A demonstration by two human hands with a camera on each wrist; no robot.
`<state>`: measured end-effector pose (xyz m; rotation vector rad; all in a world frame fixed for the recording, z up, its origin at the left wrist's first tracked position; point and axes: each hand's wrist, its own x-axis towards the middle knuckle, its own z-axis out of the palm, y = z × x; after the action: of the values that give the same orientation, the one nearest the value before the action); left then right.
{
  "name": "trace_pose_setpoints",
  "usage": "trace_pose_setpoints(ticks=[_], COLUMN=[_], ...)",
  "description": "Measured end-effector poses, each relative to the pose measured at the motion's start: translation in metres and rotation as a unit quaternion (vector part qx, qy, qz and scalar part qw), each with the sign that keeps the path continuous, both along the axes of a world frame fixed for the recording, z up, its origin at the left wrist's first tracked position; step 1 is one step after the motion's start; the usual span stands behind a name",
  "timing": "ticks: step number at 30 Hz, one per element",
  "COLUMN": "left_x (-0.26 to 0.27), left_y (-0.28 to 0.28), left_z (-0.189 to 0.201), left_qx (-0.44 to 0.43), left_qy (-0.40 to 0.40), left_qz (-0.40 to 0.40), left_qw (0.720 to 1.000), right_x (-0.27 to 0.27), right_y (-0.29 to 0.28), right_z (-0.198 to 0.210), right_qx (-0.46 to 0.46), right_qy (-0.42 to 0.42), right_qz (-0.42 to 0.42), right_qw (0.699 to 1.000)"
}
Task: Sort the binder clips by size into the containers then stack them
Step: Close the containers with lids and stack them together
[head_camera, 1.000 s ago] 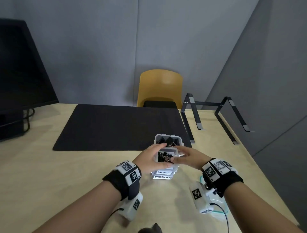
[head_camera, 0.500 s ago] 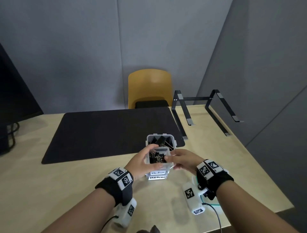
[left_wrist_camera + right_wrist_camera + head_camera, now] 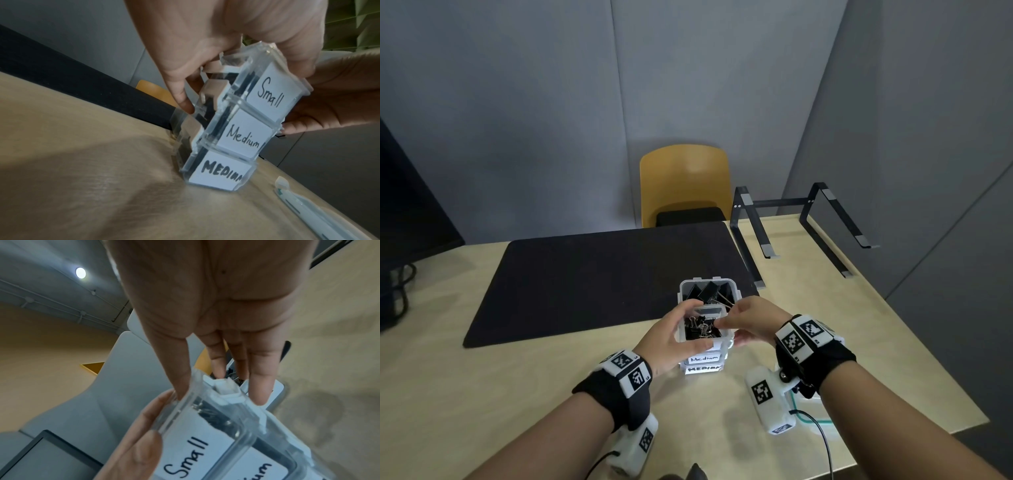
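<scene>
Both hands (image 3: 709,330) grip the Small container (image 3: 273,91) between them.

The head view looks forward and down from above the table (image 3: 482,394), taking in both forearms, the black mat (image 3: 602,274), the yellow chair (image 3: 685,181) and the grey walls. The left wrist view sits low, close beside the container stack (image 3: 242,139), facing along the left hand (image 3: 205,48) and across the tabletop. The right wrist view looks along the right hand (image 3: 216,305) at very close range, tilted up enough to catch the ceiling. All 3 views share the stack; both wrist views read its "Small" label (image 3: 189,456).
</scene>
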<state>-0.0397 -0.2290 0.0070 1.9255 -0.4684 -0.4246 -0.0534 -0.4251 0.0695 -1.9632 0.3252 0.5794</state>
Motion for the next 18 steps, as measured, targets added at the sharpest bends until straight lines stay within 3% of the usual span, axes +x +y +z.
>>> trace_pose_setpoints(ticks=[4,10,14,18], left_x=[-0.001,-0.001,0.000,0.000], left_y=[0.000,0.001,0.001,0.000], left_z=[0.000,-0.001,0.001,0.000], left_qx=[-0.002,0.002,0.000,0.002], left_qy=[-0.002,-0.005,-0.003,-0.001], left_qz=[-0.002,-0.009,-0.011,-0.010], left_qw=[1.000,1.000,1.000,1.000], right_x=[0.000,0.002,0.001,0.000], right_y=[-0.001,-0.003,-0.002,0.000], right_z=[0.000,0.010,0.016,0.016], right_qx=[0.007,-0.087,-0.016,-0.008], right_qy=[0.005,0.044,0.016,0.005], right_qz=[0.004,0.061,-0.008,-0.029], right_qw=[1.000,0.993,1.000,1.000])
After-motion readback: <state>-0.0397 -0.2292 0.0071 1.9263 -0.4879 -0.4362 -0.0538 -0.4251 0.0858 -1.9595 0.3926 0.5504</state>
